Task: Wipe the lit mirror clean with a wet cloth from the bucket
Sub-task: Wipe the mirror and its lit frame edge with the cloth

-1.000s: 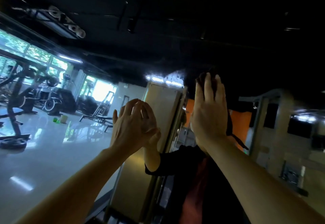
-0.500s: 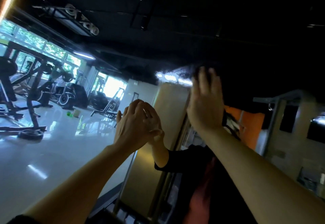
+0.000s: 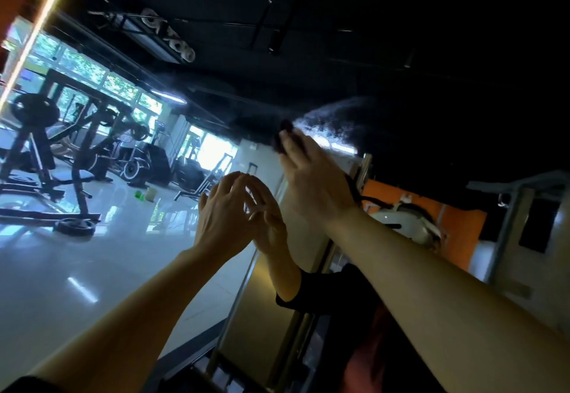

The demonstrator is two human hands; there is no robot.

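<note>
Mirror (image 3: 92, 269): large wall-mounted pane filling nearly the whole head view, with a lit strip (image 3: 40, 25) running along its upper left edge. Right hand (image 3: 311, 179): raised against the glass, fingers straight and close together, palm pressing a dark cloth (image 3: 282, 136) flat to the surface; only the top edge of the cloth showed above the fingertips, with a dark strand hanging below the wrist. Wet streak (image 3: 333, 118): a pale, beaded smear on the glass, fanning up and to the right from the cloth. Left hand (image 3: 222, 213): raised near the glass at a lower height than the right, fingers loosely spread and slightly bent, holding nothing; its fingertips met those of its own reflection, so contact with the pane appeared likely but could not be confirmed. Both forearms were bare, with a dark sleeve edge at the lower left corner. Reflected contents: a dark ceiling; a glossy pale floor (image 3: 61, 284); weight racks and benches (image 3: 71, 152) at left before bright windows; a loose weight plate (image 3: 74, 227) lying on the floor; a pale bucket (image 3: 151, 193) standing on the floor well back, with a small green item (image 3: 139, 195) just beside it; an orange wall section (image 3: 456, 232) at right; the person's dark-clothed torso at lower centre.
</note>
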